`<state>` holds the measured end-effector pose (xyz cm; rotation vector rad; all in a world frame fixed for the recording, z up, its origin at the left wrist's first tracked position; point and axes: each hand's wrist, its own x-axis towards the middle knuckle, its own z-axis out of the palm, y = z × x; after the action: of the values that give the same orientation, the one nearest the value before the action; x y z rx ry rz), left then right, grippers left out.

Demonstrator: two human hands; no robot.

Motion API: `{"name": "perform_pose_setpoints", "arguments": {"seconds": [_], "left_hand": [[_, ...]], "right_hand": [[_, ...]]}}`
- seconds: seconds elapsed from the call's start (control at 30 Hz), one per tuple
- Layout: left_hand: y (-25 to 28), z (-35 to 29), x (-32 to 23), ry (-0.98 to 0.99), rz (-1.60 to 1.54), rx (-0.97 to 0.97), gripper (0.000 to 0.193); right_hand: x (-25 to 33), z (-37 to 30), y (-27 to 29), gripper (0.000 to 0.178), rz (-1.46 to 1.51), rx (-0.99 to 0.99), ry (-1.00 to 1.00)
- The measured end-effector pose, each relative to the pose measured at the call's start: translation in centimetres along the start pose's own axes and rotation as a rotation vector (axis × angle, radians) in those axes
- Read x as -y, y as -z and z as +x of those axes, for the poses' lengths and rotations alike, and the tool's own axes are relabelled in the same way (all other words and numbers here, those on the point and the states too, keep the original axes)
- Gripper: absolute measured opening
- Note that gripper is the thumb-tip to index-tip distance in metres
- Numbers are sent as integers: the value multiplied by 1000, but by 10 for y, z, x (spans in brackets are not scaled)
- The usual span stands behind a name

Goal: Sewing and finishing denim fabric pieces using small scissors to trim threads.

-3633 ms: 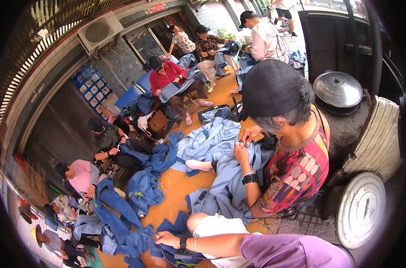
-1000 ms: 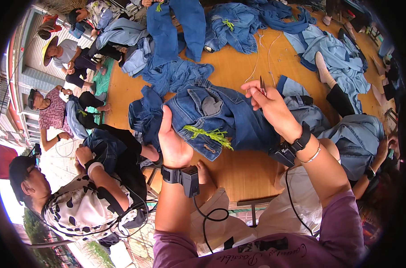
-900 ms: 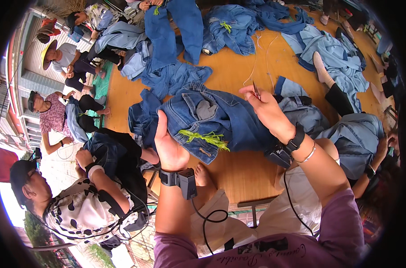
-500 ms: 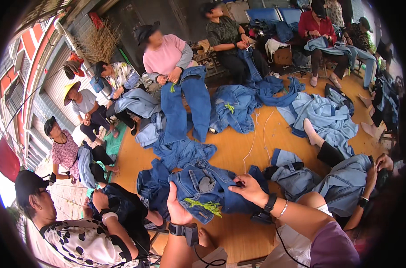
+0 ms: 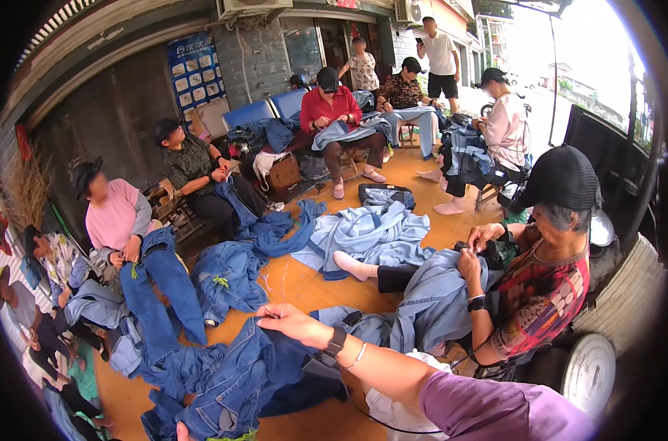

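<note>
A pair of dark blue jeans (image 5: 235, 375) hangs between my hands near the lower edge. My right hand (image 5: 293, 322) reaches across from the right, thumb and finger pinched on the jeans' upper edge. Something small and dark shows at those fingertips, too small to name. Of my left hand (image 5: 182, 431), just a thumb shows at the jeans' lower left edge; its other fingers are hidden. A grey patch lies on the denim, and bright green threads (image 5: 235, 437) poke out below it at the picture's edge.
Piles of blue jeans (image 5: 231, 275) and light blue jeans (image 5: 367, 235) cover much of the orange-brown floor (image 5: 304, 272). Close on my right sits a co-worker (image 5: 543, 287) handling light denim, one foot stretched forward. A round metal lid (image 5: 588, 375) stands beyond. Other seated people ring the piles.
The view has swung to the right. My right arm now stretches farther forward, and the jeans are drawn out between my hands. My left hand has mostly left the picture.
</note>
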<state>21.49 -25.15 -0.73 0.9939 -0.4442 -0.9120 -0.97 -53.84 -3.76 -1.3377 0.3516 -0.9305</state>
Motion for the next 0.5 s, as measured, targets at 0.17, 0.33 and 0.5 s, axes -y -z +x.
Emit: {"name": "perform_pose_setpoints", "arguments": {"seconds": [0.17,0.33,0.5], "left_hand": [[-12,4,17,178,-160,-86,64],[-32,5,51,541,-98,-181,71],[-20,15,77,568,11,81,58]], "right_hand": [[0,-2,12,11,5,59,-97],[-14,0,13,10,59,7,-164],[-8,10,8,12,99,70,-175]]}}
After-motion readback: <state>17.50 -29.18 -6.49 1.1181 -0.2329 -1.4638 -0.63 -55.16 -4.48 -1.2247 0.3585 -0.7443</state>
